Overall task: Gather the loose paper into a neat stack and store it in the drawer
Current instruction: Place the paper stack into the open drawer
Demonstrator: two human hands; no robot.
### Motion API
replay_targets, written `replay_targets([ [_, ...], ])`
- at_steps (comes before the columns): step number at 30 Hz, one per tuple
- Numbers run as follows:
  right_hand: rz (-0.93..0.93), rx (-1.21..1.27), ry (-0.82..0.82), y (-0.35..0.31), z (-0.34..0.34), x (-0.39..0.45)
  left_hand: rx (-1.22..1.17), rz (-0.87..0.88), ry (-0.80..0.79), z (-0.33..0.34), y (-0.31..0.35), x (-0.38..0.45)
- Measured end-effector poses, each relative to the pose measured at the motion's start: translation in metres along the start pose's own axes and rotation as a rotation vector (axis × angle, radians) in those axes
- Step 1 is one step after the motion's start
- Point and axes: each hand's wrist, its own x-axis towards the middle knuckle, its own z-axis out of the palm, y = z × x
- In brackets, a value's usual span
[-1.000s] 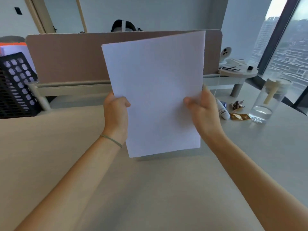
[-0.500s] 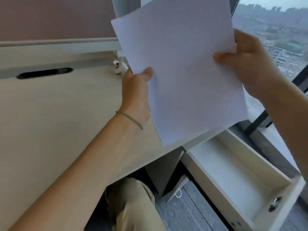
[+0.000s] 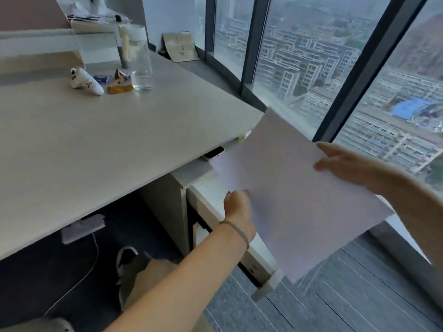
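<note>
A white stack of paper point(image 3: 294, 195) hangs tilted beyond the desk's right end, over the open white drawer point(image 3: 257, 262). My left hand point(image 3: 239, 213) grips its near left edge, thumb on top. My right hand point(image 3: 347, 167) holds the far right edge. The sheets cover most of the drawer's inside; only its near side wall and front corner show below the paper.
The beige desk point(image 3: 119, 130) carries a glass jar point(image 3: 139, 58), a small white tube point(image 3: 87, 82) and candy wrappers point(image 3: 118, 88) at its far end. A cabinet point(image 3: 165, 207) stands under the desk. Floor-to-ceiling windows point(image 3: 311, 56) run along the right. My knee point(image 3: 153, 281) is below.
The view has swung right and down from the desktop. Both hands have carried the paper off the desk and lowered it, flatter, over the open drawer.
</note>
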Motion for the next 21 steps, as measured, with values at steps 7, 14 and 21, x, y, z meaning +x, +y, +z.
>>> replay_targets([
  [7, 0.099, -0.27, -0.028, 0.026, 0.05, 0.051, 0.011, -0.123, 0.177, 0.01, -0.025, 0.031],
  [14, 0.103, -0.402, -0.154, 0.026, 0.084, 0.121, -0.017, -0.162, 0.228, 0.003, -0.044, 0.138],
  [21, 0.107, -0.433, -0.172, 0.06, 0.134, 0.165, 0.059, -0.116, 0.317, 0.003, -0.03, 0.122],
])
